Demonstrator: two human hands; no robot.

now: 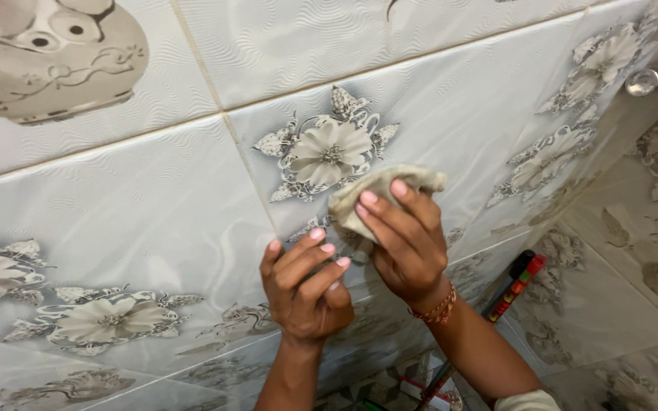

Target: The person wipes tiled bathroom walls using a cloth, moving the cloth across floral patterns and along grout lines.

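Note:
My right hand presses a crumpled beige cloth flat against a glossy white wall tile, just below a printed grey flower. Its fingers lie over the cloth's lower part. My left hand rests beside it on the tile, fingers curled together, fingertips touching the cloth's lower left edge. A thin beaded bracelet circles my right wrist.
The wall is covered in large patterned tiles with grey flowers and a vase print. A chrome fitting juts from the side wall at the upper right. A red and black handled tool leans below my right arm.

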